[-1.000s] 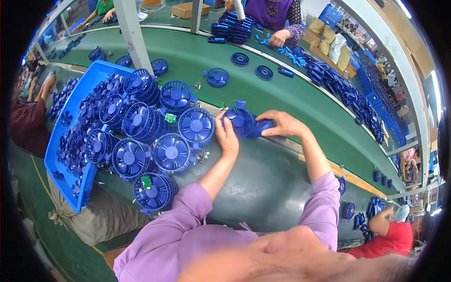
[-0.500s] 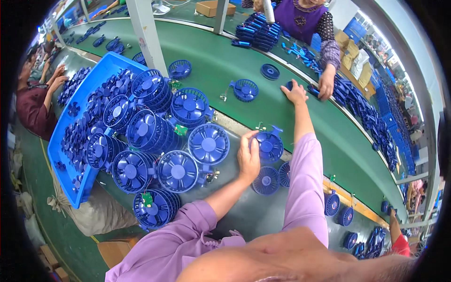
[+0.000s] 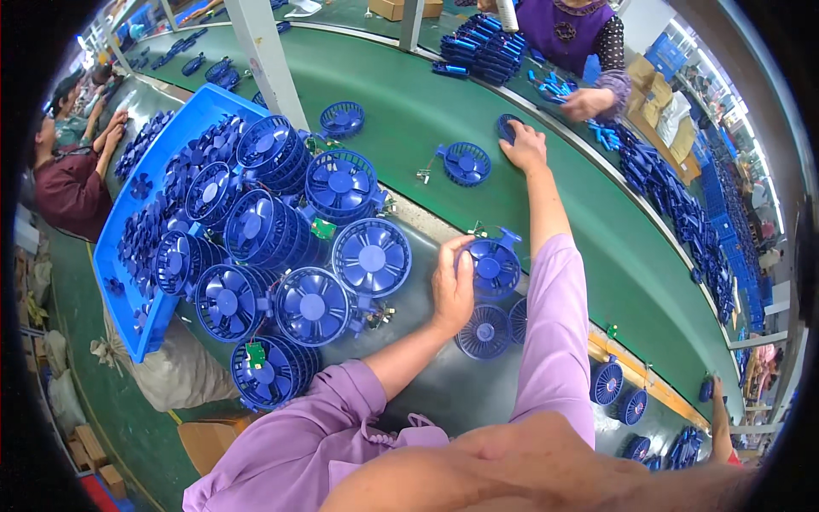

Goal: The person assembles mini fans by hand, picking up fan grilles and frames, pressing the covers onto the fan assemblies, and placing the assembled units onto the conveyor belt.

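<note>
My left hand grips a round blue fan housing at the near edge of the green conveyor belt. My right arm stretches far across the belt, and my right hand rests on a small blue fan part near the belt's far side. A blue fan grille lies flat just below my left hand. Another blue fan housing sits on the belt between my hands.
Stacks of blue fan housings crowd the bench at left, beside a blue tray of small blue blades. A person in purple works across the belt. Other people sit at far left. A metal post rises from the bench.
My right hand has reached farther across the belt onto a blue part. My left hand stays on the fan housing at the near edge.
</note>
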{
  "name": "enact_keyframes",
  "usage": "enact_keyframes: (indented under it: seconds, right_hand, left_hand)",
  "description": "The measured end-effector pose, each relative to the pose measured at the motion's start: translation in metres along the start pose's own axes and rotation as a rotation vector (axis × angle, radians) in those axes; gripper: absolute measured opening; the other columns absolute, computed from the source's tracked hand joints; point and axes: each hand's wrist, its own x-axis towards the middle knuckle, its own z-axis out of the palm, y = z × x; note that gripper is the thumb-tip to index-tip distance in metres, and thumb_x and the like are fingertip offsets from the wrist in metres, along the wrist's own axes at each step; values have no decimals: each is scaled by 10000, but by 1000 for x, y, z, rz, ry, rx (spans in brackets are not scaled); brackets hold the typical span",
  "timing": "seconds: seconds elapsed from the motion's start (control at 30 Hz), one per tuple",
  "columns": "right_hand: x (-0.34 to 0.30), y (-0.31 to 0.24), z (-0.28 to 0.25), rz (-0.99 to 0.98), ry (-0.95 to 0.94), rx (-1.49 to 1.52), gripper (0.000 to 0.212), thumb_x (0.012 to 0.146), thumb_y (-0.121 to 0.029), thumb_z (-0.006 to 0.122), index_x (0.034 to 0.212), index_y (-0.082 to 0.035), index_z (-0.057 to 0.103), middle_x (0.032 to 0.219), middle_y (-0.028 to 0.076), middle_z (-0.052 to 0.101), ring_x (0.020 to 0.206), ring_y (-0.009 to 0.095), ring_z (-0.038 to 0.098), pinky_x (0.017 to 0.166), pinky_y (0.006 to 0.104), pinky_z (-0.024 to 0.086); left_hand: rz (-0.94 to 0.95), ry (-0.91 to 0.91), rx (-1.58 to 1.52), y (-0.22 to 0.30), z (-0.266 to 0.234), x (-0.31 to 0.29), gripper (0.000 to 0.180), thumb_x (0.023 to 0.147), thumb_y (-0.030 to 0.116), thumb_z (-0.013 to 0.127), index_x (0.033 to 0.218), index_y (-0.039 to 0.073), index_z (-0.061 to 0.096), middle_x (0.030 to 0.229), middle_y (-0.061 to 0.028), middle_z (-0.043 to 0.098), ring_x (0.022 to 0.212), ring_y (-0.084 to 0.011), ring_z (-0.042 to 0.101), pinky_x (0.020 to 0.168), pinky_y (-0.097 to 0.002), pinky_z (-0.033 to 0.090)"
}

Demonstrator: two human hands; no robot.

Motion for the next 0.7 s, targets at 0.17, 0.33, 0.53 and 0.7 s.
enact_keyframes:
  seconds: [0.17,0.33,0.53,0.7]
  right_hand:
    - [-44,52,-18,-316,69,70,466,739,-243,702,1185,-162,596,1133,129,608,1052,329,549,915,414,438]
    - [-118,47,-79,-413,-269,188,440,745,-199,703,1166,-101,618,1178,140,618,1099,308,567,970,394,415]
    - [-148,42,-91,-243,5,381,552,768,-316,708,1227,-43,570,1196,195,595,1108,354,563,971,407,433]
    - [-176,31,-55,-281,33,223,628,683,-328,757,1258,-189,546,1233,161,527,1126,370,483,961,465,414]
  left_hand:
    - [3,-16,-62,0,5,1,264,973,173,419,1156,9,516,1079,-172,613,1010,-287,596,884,-366,443]
    - [23,23,-47,-5,1,4,261,971,173,422,1153,13,519,1076,-177,617,998,-314,599,860,-387,448]
    - [15,2,-52,-2,-2,-1,266,973,191,414,1148,33,538,1065,-167,629,988,-321,609,854,-390,455]
    - [-14,-23,-79,-1,3,-5,281,982,198,407,1162,24,537,1089,-165,620,1029,-294,593,888,-371,441]
